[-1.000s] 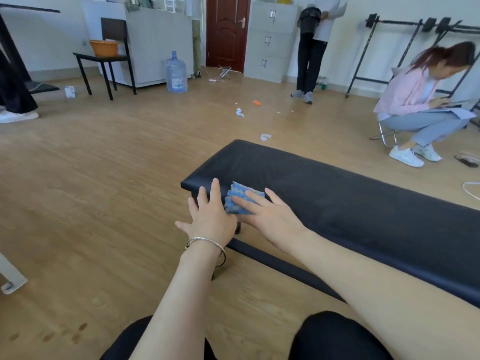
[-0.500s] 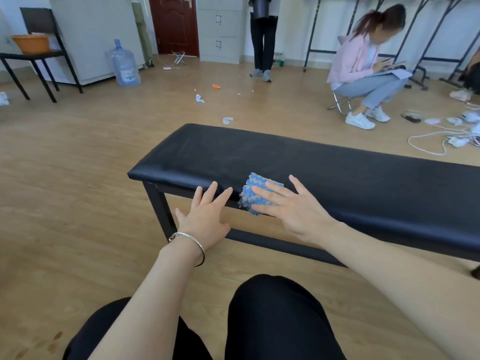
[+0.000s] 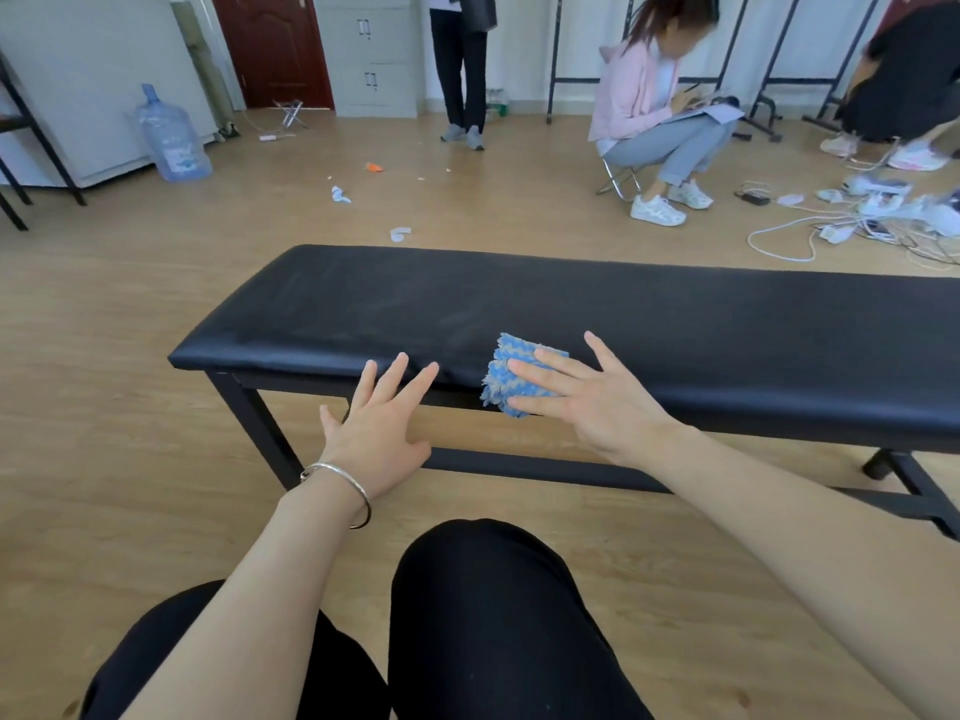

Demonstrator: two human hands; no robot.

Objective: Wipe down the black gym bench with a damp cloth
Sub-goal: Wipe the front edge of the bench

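The black padded gym bench (image 3: 675, 324) runs across the view on a black metal frame. A blue and grey knitted cloth (image 3: 501, 350) lies on the bench's near edge, left of the middle, and hangs a little over the side. My right hand (image 3: 597, 402) presses flat on the cloth with its fingers spread. My left hand (image 3: 376, 433), a silver bangle on its wrist, is open with the fingertips touching the bench's near edge, a short way left of the cloth.
My knees (image 3: 483, 589) in black trousers are just before the bench. Beyond it a person (image 3: 660, 111) sits on a stool and another (image 3: 462, 70) stands. White cables (image 3: 857, 220) lie at the right, bits of litter (image 3: 400, 233) and a water jug (image 3: 174, 135) at the left.
My right hand has slid the cloth rightward along the near edge, away from the bench's left end. My left hand followed with its fingers spread. The view has turned right.
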